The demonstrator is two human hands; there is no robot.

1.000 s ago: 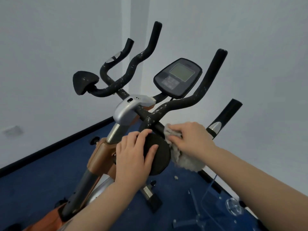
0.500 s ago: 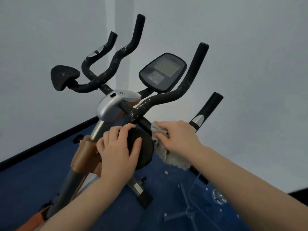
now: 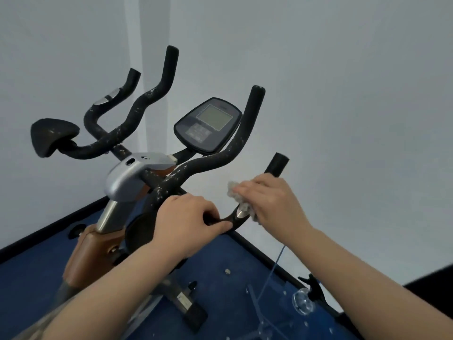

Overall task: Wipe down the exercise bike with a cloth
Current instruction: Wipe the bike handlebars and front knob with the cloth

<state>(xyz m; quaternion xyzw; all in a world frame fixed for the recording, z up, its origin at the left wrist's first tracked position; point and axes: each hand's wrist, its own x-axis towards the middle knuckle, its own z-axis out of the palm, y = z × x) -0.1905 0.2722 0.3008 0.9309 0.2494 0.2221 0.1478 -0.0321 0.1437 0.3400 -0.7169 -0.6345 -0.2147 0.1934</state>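
Your right hand (image 3: 272, 207) clamps the cloth (image 3: 241, 200) round the side grip (image 3: 275, 165), whose long axis runs toward 1 o'clock. Your left hand (image 3: 188, 222) (fingers curled shut) steadies the bar's base (image 3: 221, 220) at 9 o'clock.

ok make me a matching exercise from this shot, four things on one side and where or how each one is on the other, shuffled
Things:
1. left hand
2. right hand
3. console
4. cloth

Places or states:
A. bunched under a hand against the right side grip
B. closed around the black bar just left of the silver sensor
C. mounted between the two tall handlebar horns, screen blank
D. pressing the cloth onto the grip, below its black tip

Pairs: 1-B, 2-D, 3-C, 4-A
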